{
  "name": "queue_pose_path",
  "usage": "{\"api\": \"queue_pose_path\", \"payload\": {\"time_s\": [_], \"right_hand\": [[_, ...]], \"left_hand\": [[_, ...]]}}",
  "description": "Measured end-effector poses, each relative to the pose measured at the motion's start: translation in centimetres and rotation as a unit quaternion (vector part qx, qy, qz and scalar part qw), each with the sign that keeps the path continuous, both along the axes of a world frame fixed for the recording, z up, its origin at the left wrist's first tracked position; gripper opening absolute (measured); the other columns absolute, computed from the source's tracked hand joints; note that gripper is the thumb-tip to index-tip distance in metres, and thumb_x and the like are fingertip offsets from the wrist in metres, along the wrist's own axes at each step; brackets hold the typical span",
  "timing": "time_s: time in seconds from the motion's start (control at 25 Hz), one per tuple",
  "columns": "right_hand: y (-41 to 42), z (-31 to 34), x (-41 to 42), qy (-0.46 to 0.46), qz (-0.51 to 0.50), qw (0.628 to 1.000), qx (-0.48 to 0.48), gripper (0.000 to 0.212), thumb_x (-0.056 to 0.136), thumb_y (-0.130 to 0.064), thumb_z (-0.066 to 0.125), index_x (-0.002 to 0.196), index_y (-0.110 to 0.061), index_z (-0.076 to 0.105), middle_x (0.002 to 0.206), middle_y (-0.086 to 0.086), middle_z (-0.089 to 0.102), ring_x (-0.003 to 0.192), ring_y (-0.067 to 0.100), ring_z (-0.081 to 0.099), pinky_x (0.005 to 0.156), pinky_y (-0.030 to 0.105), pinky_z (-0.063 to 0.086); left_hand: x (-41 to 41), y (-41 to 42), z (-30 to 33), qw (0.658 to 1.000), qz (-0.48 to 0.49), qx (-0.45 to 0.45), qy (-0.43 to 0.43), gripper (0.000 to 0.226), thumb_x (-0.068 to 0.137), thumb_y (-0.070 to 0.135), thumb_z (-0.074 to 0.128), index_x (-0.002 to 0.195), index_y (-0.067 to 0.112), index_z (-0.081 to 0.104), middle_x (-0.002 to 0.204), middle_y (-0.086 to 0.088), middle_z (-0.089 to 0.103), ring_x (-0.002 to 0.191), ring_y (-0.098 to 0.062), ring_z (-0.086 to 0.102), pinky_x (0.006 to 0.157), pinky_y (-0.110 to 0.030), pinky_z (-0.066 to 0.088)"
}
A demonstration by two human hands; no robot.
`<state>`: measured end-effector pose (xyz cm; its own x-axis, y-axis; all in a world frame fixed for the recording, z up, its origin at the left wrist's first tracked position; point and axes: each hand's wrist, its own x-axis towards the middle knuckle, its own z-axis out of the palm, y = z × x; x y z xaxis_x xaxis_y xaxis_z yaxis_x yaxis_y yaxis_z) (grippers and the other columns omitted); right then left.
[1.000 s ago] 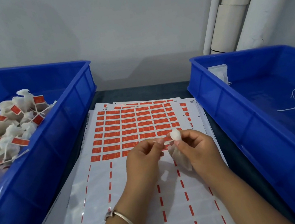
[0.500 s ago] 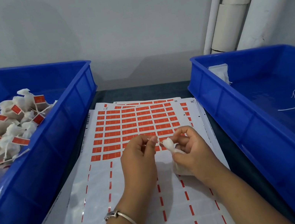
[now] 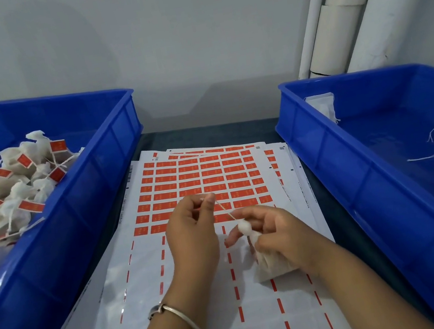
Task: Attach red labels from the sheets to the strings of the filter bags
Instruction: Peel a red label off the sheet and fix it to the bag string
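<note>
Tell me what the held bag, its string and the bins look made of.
Filter bag: thin off-white non-woven or paper-like fabric, matte, creased, slightly translucent. String: pale twisted cotton-like thread, pulled taut between the hands. Bins: moulded blue plastic, glossy, with ribbed walls and glare on the rims.

glossy plastic bins (image 3: 101,166), shiny label sheets (image 3: 132,282), perhaps cloth-like filter bag (image 3: 270,266)

I couldn't read the print on the small red rectangular labels (image 3: 201,181). The right hand (image 3: 276,234) covered much of the small white mesh filter bag (image 3: 270,267). Both blue plastic crates (image 3: 354,170) ran off frame.
</note>
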<state>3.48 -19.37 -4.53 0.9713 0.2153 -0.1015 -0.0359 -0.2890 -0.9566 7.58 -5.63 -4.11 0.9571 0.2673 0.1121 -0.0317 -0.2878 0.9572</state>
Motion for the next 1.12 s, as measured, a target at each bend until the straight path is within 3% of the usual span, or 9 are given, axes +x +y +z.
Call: {"api": "queue_pose_path", "payload": {"time_s": [0.12,0.2,0.32,0.52,0.76,0.88,1.0,1.08,1.12], "right_hand": [[0.2,0.1,0.0,0.032,-0.051,0.998,0.035,0.018,0.091,-0.042,0.051,0.095,-0.039,0.069,0.095,-0.020,0.070,0.095,0.006,0.063,0.090,0.028,0.047],[0.2,0.2,0.0,0.038,-0.053,0.995,0.081,0.031,0.082,-0.052,0.049,0.093,-0.033,0.071,0.090,-0.010,0.072,0.072,0.006,0.065,0.071,0.022,0.052],[0.0,0.4,-0.1,0.037,-0.064,0.988,0.137,0.024,0.088,-0.040,0.054,0.088,-0.029,0.075,0.084,-0.002,0.072,0.057,0.007,0.060,0.060,0.018,0.050],[-0.6,0.2,0.3,0.038,-0.224,0.962,0.151,0.013,0.084,-0.033,0.067,0.089,-0.024,0.075,0.081,-0.006,0.073,0.061,0.007,0.065,0.060,0.020,0.048],[-1.3,0.4,0.1,0.048,-0.159,0.984,0.069,0.007,0.084,-0.029,0.069,0.083,-0.024,0.074,0.082,-0.011,0.073,0.055,0.002,0.063,0.058,0.018,0.048],[-1.5,0.5,0.4,0.053,-0.195,0.970,0.132,0.007,0.087,-0.025,0.066,0.085,-0.023,0.073,0.074,-0.005,0.071,0.052,0.004,0.062,0.054,0.019,0.048],[-2.0,0.6,0.7,0.080,-0.265,0.925,0.259,0.009,0.088,-0.018,0.066,0.083,-0.016,0.072,0.070,0.004,0.068,0.050,0.011,0.059,0.048,0.020,0.048],[-2.2,0.5,0.8,0.089,-0.282,0.904,0.308,0.010,0.088,-0.016,0.065,0.081,-0.014,0.074,0.071,0.007,0.066,0.053,0.013,0.057,0.050,0.022,0.048],[-2.3,0.4,0.9,0.092,-0.284,0.897,0.326,0.011,0.087,-0.016,0.065,0.080,-0.014,0.074,0.072,0.008,0.066,0.054,0.014,0.057,0.051,0.022,0.048]], "left_hand": [[-0.5,-0.2,0.2,0.998,-0.047,-0.033,-0.021,0.014,0.085,0.034,0.059,0.071,0.035,0.058,0.068,0.021,0.062,0.071,0.001,0.060,0.045,-0.005,0.040],[-0.7,-0.3,0.1,0.996,-0.068,-0.037,-0.033,0.014,0.084,0.032,0.060,0.070,0.036,0.058,0.069,0.026,0.062,0.074,0.012,0.056,0.048,0.001,0.037],[-0.5,-0.5,-0.4,0.996,-0.077,-0.028,-0.032,0.015,0.084,0.033,0.061,0.069,0.036,0.058,0.064,0.022,0.061,0.071,0.013,0.056,0.048,0.002,0.036],[-0.2,-0.7,-1.2,0.995,-0.100,-0.008,-0.001,0.016,0.085,0.039,0.060,0.070,0.035,0.061,0.064,0.024,0.062,0.069,0.002,0.060,0.047,-0.004,0.039],[-0.3,-1.2,-0.3,0.993,-0.116,0.028,-0.017,0.014,0.083,0.040,0.060,0.070,0.036,0.060,0.068,0.023,0.062,0.068,0.000,0.060,0.047,-0.003,0.039],[0.4,-1.4,1.2,0.987,-0.154,0.049,-0.015,0.020,0.075,0.053,0.052,0.071,0.036,0.062,0.067,0.025,0.063,0.068,0.001,0.061,0.049,-0.004,0.036],[1.7,-2.0,1.0,0.979,-0.157,0.129,0.010,0.031,0.081,0.052,0.055,0.106,0.035,0.064,0.107,0.020,0.065,0.094,-0.004,0.061,0.066,-0.010,0.043],[2.1,-2.6,-0.5,0.944,-0.182,0.275,0.032,0.048,0.083,0.048,0.061,0.128,0.033,0.052,0.139,0.011,0.047,0.124,-0.015,0.047,0.093,-0.030,0.044],[2.0,-2.8,-1.4,0.920,-0.205,0.334,0.035,0.057,0.083,0.050,0.061,0.135,0.032,0.045,0.148,0.010,0.035,0.135,-0.017,0.034,0.105,-0.037,0.034]]}}
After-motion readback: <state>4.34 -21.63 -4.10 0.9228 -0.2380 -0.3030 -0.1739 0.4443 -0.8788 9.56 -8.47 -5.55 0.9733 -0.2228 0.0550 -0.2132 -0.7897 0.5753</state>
